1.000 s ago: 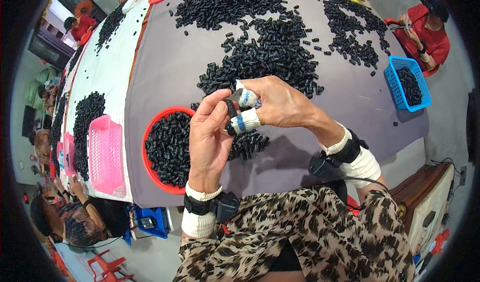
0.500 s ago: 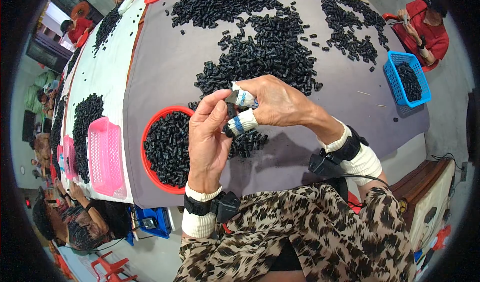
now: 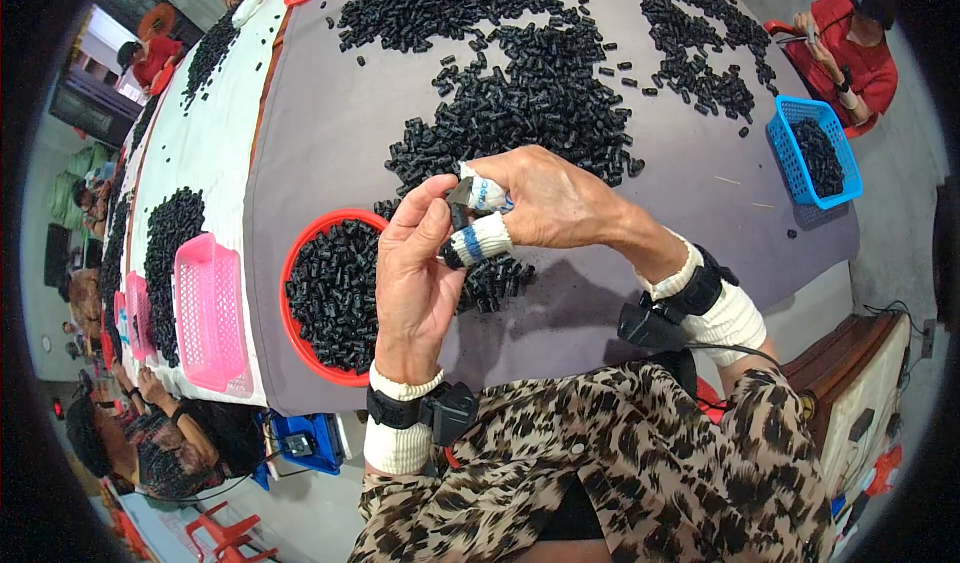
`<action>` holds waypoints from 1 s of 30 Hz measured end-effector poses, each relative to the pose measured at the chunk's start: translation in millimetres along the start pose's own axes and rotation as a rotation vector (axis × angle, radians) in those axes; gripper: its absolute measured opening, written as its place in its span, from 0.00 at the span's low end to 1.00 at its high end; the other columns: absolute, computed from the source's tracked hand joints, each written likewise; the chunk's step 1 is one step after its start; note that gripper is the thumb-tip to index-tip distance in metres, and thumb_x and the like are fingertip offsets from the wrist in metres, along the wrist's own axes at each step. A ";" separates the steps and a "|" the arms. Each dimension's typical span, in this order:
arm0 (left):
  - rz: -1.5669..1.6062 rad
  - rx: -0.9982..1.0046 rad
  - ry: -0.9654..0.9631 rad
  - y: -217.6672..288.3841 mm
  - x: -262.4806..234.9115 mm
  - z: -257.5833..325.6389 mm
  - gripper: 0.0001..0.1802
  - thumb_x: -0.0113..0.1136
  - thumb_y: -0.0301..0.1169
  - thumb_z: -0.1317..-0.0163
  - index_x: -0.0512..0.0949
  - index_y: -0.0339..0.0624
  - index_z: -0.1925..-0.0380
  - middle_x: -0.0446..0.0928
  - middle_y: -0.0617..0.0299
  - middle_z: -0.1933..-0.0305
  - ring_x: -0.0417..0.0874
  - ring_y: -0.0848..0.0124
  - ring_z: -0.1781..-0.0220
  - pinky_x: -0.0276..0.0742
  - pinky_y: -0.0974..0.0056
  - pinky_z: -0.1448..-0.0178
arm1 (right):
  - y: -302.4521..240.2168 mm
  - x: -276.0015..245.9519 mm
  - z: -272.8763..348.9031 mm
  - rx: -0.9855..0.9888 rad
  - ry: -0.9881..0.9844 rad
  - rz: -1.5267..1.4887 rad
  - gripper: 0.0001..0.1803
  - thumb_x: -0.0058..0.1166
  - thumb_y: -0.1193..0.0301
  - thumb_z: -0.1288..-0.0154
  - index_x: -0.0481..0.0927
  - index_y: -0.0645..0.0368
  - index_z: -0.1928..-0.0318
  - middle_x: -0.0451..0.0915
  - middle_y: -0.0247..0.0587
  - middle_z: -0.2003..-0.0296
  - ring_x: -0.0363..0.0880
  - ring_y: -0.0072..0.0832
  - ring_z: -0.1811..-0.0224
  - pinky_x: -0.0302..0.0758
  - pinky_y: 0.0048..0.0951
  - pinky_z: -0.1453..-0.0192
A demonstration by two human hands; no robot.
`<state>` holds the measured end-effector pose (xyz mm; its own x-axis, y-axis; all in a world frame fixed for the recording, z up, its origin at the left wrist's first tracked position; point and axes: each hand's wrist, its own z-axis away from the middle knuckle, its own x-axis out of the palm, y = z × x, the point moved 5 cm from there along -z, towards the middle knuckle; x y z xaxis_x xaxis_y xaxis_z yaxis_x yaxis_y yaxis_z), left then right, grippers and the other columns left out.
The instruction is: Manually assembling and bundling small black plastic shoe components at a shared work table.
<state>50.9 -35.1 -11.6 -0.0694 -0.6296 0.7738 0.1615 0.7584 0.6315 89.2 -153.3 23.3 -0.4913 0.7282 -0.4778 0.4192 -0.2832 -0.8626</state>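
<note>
- Left hand (image 3: pixel 415 258) pinches a black piece (image 3: pixel 459 215) upright between thumb and fingertips; the piece is in mid-air above the near table, probably kept there to be close to the eyes and steady.
- Right hand (image 3: pixel 560 198) is bent inward, holding what looks like a small grey blade (image 3: pixel 460 192) in a narrow grip against the piece's far end; its exact contact is too small to tell.
- White sleeves (image 3: pixel 482 240) cover the right thumb and a finger, likely to guard the skin there.
- Red basin (image 3: pixel 284 293), full of like pieces, stands just left of the left hand, seemingly for a short reach. A small heap (image 3: pixel 497 281) lies on the cloth (image 3: pixel 700 233) right of it.
- Large pile (image 3: pixel 520 113) spreads beyond the hands, leaving the near edge free for the forearms.
- Pink basket (image 3: pixel 210 313) stands farther left; blue basket (image 3: pixel 822 153), holding some pieces, sits at far right, close to a co-worker (image 3: pixel 850 63) in red.
- Against half a second ago, both grips look alike; the right fingertips sit slightly farther left, and the whole view is shifted a little, so the head has probably moved. Basin and baskets look unchanged.
</note>
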 end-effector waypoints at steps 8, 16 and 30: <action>0.031 -0.012 0.018 -4.1 -5.3 -1.2 0.12 0.52 0.25 0.39 0.73 0.35 0.55 0.77 0.57 0.59 0.79 0.71 0.58 0.76 0.66 0.53 | -0.9 0.7 0.8 0.014 -0.020 0.033 0.20 0.58 0.58 0.52 0.72 0.66 0.75 0.75 0.48 0.80 0.73 0.39 0.79 0.68 0.37 0.72; -0.024 -0.011 0.043 -6.6 -5.2 0.9 0.11 0.53 0.25 0.40 0.73 0.35 0.57 0.77 0.58 0.60 0.79 0.72 0.59 0.76 0.67 0.54 | -0.1 1.6 3.7 0.008 -0.027 0.037 0.18 0.57 0.61 0.50 0.72 0.67 0.75 0.75 0.50 0.81 0.74 0.42 0.79 0.68 0.38 0.72; 0.019 -0.025 0.061 -9.9 -10.0 1.5 0.13 0.53 0.23 0.41 0.70 0.34 0.56 0.75 0.56 0.58 0.78 0.66 0.56 0.76 0.63 0.50 | 0.5 2.1 5.8 -0.033 -0.015 0.045 0.10 0.51 0.72 0.54 0.72 0.67 0.73 0.76 0.54 0.79 0.75 0.48 0.77 0.70 0.40 0.70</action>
<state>48.4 -36.0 -25.5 -0.0062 -0.6246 0.7810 0.1865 0.7665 0.6145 83.9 -155.6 20.9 -0.4825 0.7060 -0.5183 0.4660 -0.2942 -0.8345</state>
